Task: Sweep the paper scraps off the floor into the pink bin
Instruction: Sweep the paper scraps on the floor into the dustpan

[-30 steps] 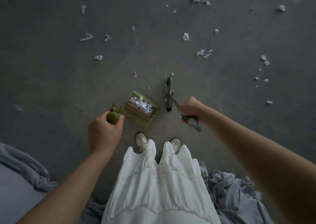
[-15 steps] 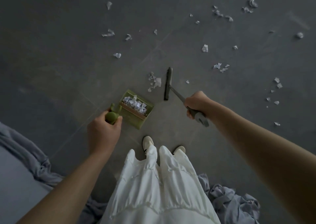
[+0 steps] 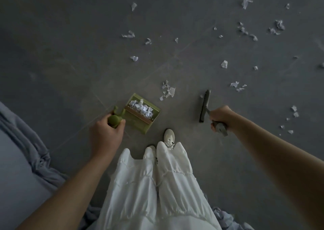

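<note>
The right hand [image 3: 220,116] is wrapped tight round the grey handle of a long-handled grey broom [image 3: 204,106], its narrow head near the floor to the right of the feet. The left hand [image 3: 105,135] curls round the green knob atop the handle of an olive-green plastic dustpan [image 3: 142,114], whose tray holds a heap of torn white paper scraps [image 3: 142,108]. Just beyond the pan's far right corner lies a small gathered cluster of scraps [image 3: 167,89], between pan and broom head. Farther off, loose scraps dot the dark grey floor [image 3: 70,45] at far left, far right and at the right edge. No pink bin is in view. By my judgement the job is partly done: one panful collected, most of the litter unswept, nothing yet emptied.
</note>
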Available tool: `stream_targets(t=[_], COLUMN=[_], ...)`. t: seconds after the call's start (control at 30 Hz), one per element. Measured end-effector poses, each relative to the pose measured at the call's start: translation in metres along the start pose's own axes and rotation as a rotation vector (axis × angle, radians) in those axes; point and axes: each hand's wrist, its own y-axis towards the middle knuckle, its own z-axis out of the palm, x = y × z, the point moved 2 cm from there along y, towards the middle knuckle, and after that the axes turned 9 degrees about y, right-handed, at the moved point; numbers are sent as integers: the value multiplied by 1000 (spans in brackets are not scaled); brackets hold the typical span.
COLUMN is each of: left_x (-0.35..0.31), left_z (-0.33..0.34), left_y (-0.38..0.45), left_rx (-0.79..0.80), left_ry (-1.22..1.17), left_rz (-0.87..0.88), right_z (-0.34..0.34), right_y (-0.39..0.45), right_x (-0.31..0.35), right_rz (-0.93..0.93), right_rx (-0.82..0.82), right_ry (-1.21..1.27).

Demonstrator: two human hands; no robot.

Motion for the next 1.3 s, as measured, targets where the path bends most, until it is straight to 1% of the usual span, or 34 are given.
stream_targets(t=[0.17,0.27,0.53,0.67,0.77,0.87,0.93,1.03,1.13,1.3], left_x=[-16,-26,-44,-50,-53,-57,-62,-71,-78,-92], left_z=[4,9,20,25,29,33,37,42,47,54], left_y=[7,14,26,32,38,43,47,53,57,61], left_rx=[0,11,22,26,18,30,28,22,15,31], left_ry=[7,20,30,30,33,35,25,42,57,57], left_rz=[-28,-36,-91,-92,-100,-105,-106,-121,-104,-66], right_z=[16,22,-4,-6,-5,-10,-13,-16,-15,-7], right_y=[-21,-25,-27,-7,3,5,7,6,0,-18], right_x=[48,76,131,144,145,142,139,134,129,119], right_rz=[-45,-78,-162,-189,-237,-301,-337,-383,-449,-497], right_rx=[150,206,232,163,113,100,118,158,203,273], right_ry=[111,141,-41,-186,-365,-585,-723,-852,-922,-1045])
